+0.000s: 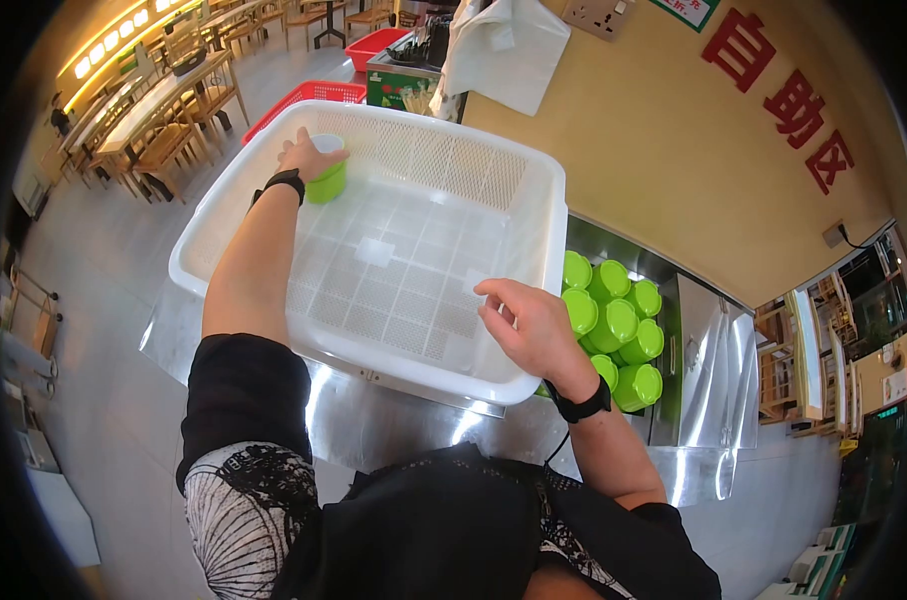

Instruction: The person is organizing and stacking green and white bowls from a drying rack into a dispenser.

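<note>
In the far left corner of a large white plastic basket, my left hand grips a bright green cup with a pale inside. The cup stands close to the basket wall, and my fingers hide part of its rim. My right hand hovers over the basket's right side with nothing in it; its fingers are loosely bent and apart. Just beyond that hand, several green cups sit bunched together in a steel recess, bottoms up.
The basket rests on a steel counter. A steel lid or panel lies right of the cups. Behind are red baskets, a white cloth or bag and a tan wall. Dining tables stand at the far left.
</note>
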Demonstrator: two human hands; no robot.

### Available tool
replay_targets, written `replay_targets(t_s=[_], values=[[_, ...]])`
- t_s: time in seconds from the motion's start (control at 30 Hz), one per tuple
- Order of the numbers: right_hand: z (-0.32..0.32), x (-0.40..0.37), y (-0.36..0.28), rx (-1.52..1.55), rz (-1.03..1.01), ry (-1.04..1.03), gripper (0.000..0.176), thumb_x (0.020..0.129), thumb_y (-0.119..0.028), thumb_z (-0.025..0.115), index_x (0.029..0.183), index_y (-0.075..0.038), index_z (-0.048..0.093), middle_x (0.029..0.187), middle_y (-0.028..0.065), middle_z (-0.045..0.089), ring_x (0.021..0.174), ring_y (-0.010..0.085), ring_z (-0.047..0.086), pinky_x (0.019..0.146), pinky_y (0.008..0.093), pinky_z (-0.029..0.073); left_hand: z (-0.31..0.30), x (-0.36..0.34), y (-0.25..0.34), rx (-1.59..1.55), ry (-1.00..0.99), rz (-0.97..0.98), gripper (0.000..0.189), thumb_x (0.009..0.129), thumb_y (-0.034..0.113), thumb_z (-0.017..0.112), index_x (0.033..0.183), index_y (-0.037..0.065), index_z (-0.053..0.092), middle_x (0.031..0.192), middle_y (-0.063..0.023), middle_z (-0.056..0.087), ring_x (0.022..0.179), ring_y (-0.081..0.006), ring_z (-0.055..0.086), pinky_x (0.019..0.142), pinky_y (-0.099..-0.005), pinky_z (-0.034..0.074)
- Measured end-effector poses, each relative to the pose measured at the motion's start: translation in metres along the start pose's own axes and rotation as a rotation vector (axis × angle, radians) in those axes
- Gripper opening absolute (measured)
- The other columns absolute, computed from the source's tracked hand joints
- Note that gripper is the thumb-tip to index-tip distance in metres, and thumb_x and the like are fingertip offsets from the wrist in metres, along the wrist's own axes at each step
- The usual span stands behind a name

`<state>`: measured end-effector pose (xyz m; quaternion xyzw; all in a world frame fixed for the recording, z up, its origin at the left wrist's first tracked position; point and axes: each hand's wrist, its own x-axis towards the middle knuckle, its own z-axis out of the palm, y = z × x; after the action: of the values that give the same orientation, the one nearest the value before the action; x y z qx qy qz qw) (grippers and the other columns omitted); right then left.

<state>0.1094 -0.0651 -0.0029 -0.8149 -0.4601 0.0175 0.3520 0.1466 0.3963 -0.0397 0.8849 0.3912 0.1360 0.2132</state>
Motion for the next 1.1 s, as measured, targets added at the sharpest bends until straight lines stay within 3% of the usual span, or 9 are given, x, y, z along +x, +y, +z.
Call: replay_targets(t_s=[0.17,0.27,0.47,0.53,0.73,0.83,0.97,1.03,1.1], values=[[-0.002,0.002,-0.001,0.01,0.002,-0.009,0.02,0.091,-0.018,0.063,0.108,-0.01,0.069,0.084,0.0062,0.07,0.07,0.0271,0.065,0.063,0.0385,0.049,0.004,0.012,-0.003,-0.017,-0.045,-0.009,0.126,0.067,0.066,0.08,0.156,-0.001,0.021,0.149,-0.0351,0.037,0.139,-0.0477,0.04,0.115,-0.0493,0.037],[0.0,0.002,0.0,0.012,-0.018,0.004,0.021,0.09,-0.018,0.064,0.108,-0.011,0.069,0.084,0.0058,0.07,0.07,0.0266,0.065,0.063,0.0382,0.049,0.008,0.012,-0.005,0.022,-0.015,-0.01,0.117,0.067,0.063,0.082,0.152,0.002,0.03,0.147,-0.0325,0.04,0.138,-0.0468,0.042,0.112,-0.0535,0.039],[0.001,0.001,0.002,0.026,-0.034,0.033,0.019,0.089,-0.018,0.065,0.106,-0.011,0.068,0.084,0.0055,0.07,0.069,0.027,0.066,0.062,0.0378,0.05,0.011,-0.006,0.012,0.083,-0.252,0.19,0.113,0.064,0.059,0.083,0.15,0.001,0.036,0.147,-0.0336,0.039,0.133,-0.0485,0.048,0.109,-0.0504,0.044],[0.002,0.0,0.002,0.021,-0.045,0.049,0.018,0.089,-0.018,0.065,0.105,-0.011,0.069,0.083,0.0055,0.07,0.07,0.0269,0.066,0.062,0.0382,0.05,0.011,-0.03,0.03,0.202,-0.417,0.36,0.116,0.063,0.059,0.082,0.152,0.002,0.033,0.147,-0.0348,0.037,0.128,-0.0504,0.051,0.108,-0.0478,0.045],[0.002,-0.003,0.004,0.021,-0.083,0.08,0.019,0.09,-0.019,0.062,0.106,-0.01,0.069,0.083,0.0082,0.07,0.074,0.032,0.067,0.064,0.0416,0.051,0.005,-0.137,0.074,0.267,-0.592,0.579,0.121,0.062,0.057,0.082,0.156,0.005,0.026,0.144,-0.0353,0.04,0.126,-0.0517,0.052,0.105,-0.0489,0.047],[0.004,-0.003,0.011,-0.029,-0.112,0.084,0.022,0.09,-0.02,0.063,0.109,-0.011,0.068,0.084,0.0095,0.069,0.072,0.0299,0.067,0.065,0.0379,0.051,-0.006,-0.192,0.097,0.338,-0.685,0.671,0.121,0.063,0.056,0.082,0.157,0.007,0.025,0.143,-0.0347,0.042,0.126,-0.0521,0.052,0.104,-0.0499,0.047],[0.004,-0.006,0.009,-0.009,-0.123,0.116,0.018,0.089,-0.019,0.058,0.102,-0.011,0.067,0.081,0.0117,0.069,0.078,0.0359,0.066,0.068,0.0462,0.052,0.001,-0.226,0.107,0.363,-0.65,0.747,0.122,0.061,0.059,0.084,0.156,0.009,0.027,0.14,-0.0317,0.045,0.124,-0.0519,0.053,0.101,-0.0518,0.048],[0.004,-0.004,0.012,-0.04,-0.098,0.121,0.02,0.088,-0.019,0.06,0.105,-0.011,0.067,0.083,0.0117,0.069,0.08,0.0351,0.067,0.071,0.0454,0.052,0.009,-0.235,0.126,0.415,-0.708,0.813,0.121,0.06,0.06,0.085,0.155,0.009,0.029,0.139,-0.0308,0.047,0.123,-0.0507,0.054,0.1,-0.0518,0.048],[0.007,0.003,0.012,-0.067,-0.12,0.098,0.022,0.088,-0.019,0.061,0.108,-0.011,0.067,0.086,0.0118,0.069,0.082,0.0343,0.067,0.073,0.0446,0.052,0.007,-0.243,0.121,0.345,-0.631,0.718,0.113,0.062,0.054,0.084,0.152,0.009,0.032,0.138,-0.0305,0.048,0.121,-0.0506,0.054,0.099,-0.0507,0.048]])
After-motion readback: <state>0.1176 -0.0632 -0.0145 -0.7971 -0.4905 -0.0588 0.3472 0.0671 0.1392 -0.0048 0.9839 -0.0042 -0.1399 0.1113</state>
